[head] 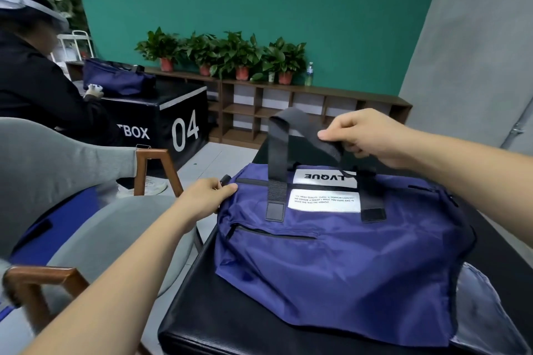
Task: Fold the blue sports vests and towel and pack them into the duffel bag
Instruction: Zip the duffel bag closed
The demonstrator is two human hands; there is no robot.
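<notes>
At far left another person (34, 83) in a black top sits at a black box (176, 127) marked 04, which carries a second blue bag (115, 78). Nearer you stands a grey chair (95, 230) with wooden arms, and a blue cloth (57, 222) lies on its seat; you cannot tell what garment it is.

Your left hand (204, 196) reaches to the left edge of the black padded surface (230, 311). Its grip is clamped on the left end of the duffel bag (331, 253), thumb on top of the fabric, fingers curled under.

The duffel bag lies flat on its side across the surface, from the left edge toward the right. Its white label (324, 200) faces up, with the print upside down to you. A front pocket zip runs just below the label.

Your right hand (372, 135) is above the far side of the bag. Its grip is pinched on the black handle strap (278, 147), which arches up off the bag.

At the near right corner a pale grey-blue cloth (484, 311) pokes out from under the bag.

Against the green back wall, potted plants (236, 55) and a bottle (309, 74) stand on a low wooden shelf (288, 101).
</notes>
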